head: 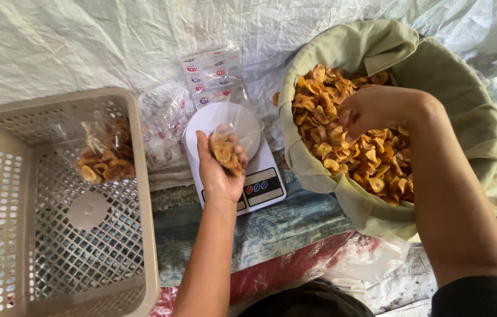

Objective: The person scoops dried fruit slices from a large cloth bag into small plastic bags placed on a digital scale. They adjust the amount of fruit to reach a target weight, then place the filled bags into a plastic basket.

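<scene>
left hand point(220, 167) curled snug round a clear bag of chips point(228, 147) over the scale point(260, 176), right hand point(372, 111) fingers bunched in the chip pile point(354, 141), basket point(137, 194) just left

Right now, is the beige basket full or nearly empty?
Nearly empty: the beige basket holds one filled chip bag; its mesh floor shows elsewhere.

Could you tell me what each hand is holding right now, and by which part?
The left hand grips a clear bag of chips around its lower, filled part. The right hand digs into the chips; its fingers are hidden.
</scene>
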